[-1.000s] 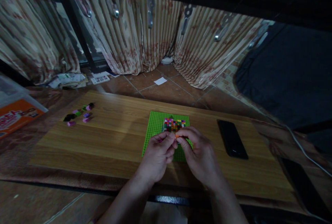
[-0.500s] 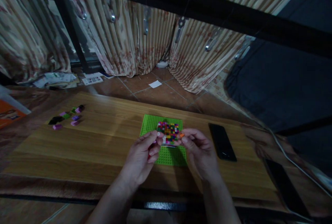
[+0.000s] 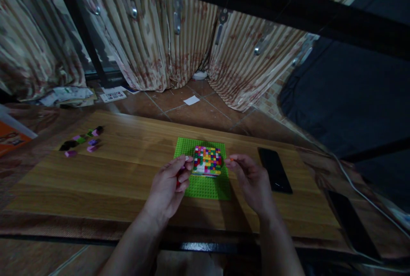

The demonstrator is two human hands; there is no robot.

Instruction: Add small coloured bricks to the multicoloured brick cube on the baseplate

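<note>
A green baseplate (image 3: 205,187) lies on the wooden board (image 3: 128,173) with a multicoloured block of small bricks (image 3: 207,160) built on it. My left hand (image 3: 171,184) is just left of that block, fingers pinched on small bricks, one white at the fingertips and something red in the palm. My right hand (image 3: 251,180) is just right of the block, thumb and forefinger pinched on a small orange brick (image 3: 229,161). Neither hand touches the block.
Several loose purple, green and black bricks (image 3: 81,141) lie at the board's far left. A black phone (image 3: 274,169) lies right of the baseplate, another dark phone (image 3: 352,224) at the right edge beside a white cable (image 3: 358,182). Curtains and tiled floor behind.
My hands were pinched together over the baseplate's near part; they have drawn apart to either side of the coloured block, the right hand keeping the orange brick. The camera shifted slightly.
</note>
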